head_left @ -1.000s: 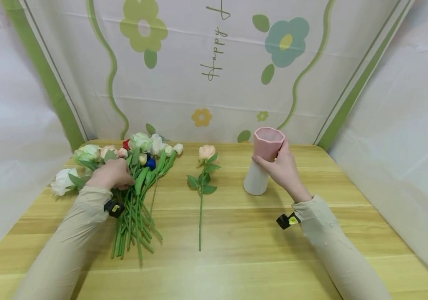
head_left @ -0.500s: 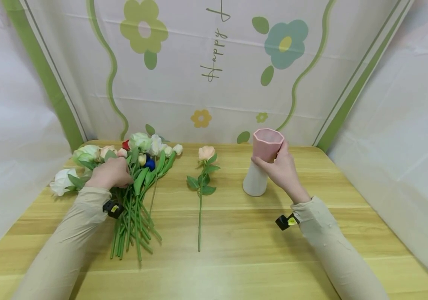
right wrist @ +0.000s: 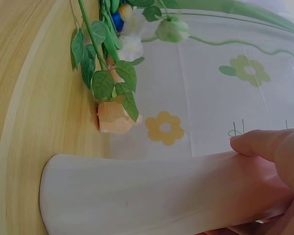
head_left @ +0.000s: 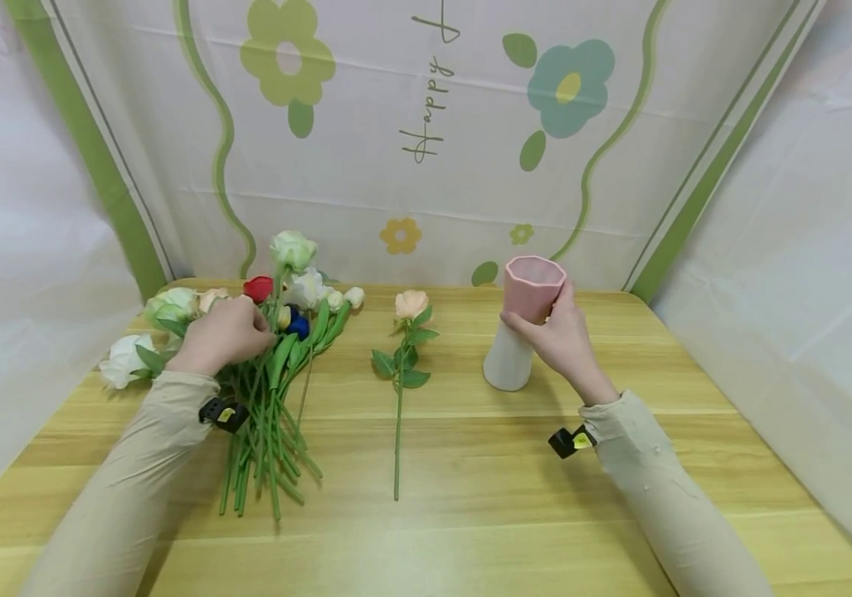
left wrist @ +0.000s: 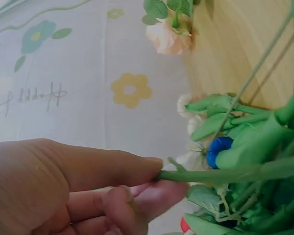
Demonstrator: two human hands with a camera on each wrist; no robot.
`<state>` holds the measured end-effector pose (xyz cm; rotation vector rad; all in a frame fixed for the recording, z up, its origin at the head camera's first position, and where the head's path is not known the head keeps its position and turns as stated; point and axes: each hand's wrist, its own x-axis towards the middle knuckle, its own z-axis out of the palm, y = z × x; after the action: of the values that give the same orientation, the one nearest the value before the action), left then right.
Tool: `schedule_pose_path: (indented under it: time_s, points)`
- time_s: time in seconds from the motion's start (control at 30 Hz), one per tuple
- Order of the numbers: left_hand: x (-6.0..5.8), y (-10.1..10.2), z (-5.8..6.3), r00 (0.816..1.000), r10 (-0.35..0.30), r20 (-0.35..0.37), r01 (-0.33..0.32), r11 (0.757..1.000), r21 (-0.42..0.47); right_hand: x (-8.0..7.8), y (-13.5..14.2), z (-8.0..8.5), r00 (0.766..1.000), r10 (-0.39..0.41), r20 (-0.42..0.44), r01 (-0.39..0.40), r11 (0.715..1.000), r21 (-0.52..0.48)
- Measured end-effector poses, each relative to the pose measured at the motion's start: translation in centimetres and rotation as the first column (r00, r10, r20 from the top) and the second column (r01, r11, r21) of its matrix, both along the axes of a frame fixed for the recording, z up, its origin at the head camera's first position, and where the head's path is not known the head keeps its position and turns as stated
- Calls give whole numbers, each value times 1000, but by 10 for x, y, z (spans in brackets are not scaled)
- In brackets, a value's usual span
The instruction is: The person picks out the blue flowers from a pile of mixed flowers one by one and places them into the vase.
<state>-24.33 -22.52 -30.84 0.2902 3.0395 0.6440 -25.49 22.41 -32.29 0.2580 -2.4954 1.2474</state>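
My left hand (head_left: 222,336) pinches the green stem (left wrist: 210,175) of a pale green flower (head_left: 293,250) between thumb and fingers. Its bloom stands above the other flowers, over the heap of artificial flowers (head_left: 269,448) on the left of the table. On the right, my right hand (head_left: 563,336) grips the pink upper part of a two-tone vase (head_left: 509,356). The vase's white base is at the tabletop, its eight-sided mouth facing up. A peach rose (head_left: 411,304) with green leaves lies alone between the hands.
Red (head_left: 258,288), white (head_left: 125,361) and dark blue (head_left: 299,324) blooms lie in the heap, stems toward me. The wooden table (head_left: 470,514) ends at a white patterned cloth (head_left: 366,166) at the back, with white cloth at both sides.
My left hand has raised the pale green flower out of the heap, and the red bloom shows more. My right hand and the vase have stayed almost still.
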Motion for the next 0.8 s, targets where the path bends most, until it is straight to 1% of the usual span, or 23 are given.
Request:
schedule_pose_path:
  time_s: [0.17, 0.33, 0.43, 0.5, 0.6, 0.67, 0.77, 0.8]
  points:
    - [3, 5, 4, 997, 23, -74, -21, 1000, 19, 1, -1, 1, 1000, 0, -9, 0, 1000, 2]
    - [8, 10, 9, 985, 44, -168, -40, 999, 27, 1, -2, 1, 1000, 0, -9, 0, 1000, 1]
    - [13, 13, 15, 965, 64, -256, -52, 997, 52, 2, -2, 2, 1000, 2, -5, -2, 1000, -5]
    - [17, 16, 19, 945, 91, -315, -71, 995, 74, 2, -3, 2, 1000, 3, -4, -3, 1000, -6]
    - [21, 22, 24, 916, 118, -384, -74, 989, 127, 2, -3, 2, 1000, 7, -4, -7, 1000, -10]
    - [24, 27, 27, 901, 121, -417, -59, 986, 157, 1, -2, 2, 1000, 8, -6, -8, 1000, -12]
    - [27, 34, 31, 885, 101, -454, -12, 981, 195, 1, -2, 2, 1000, 10, -10, -11, 1000, -15]
    - [28, 36, 33, 883, 95, -459, 4, 978, 211, 1, -1, 2, 1000, 12, -12, -12, 1000, -17]
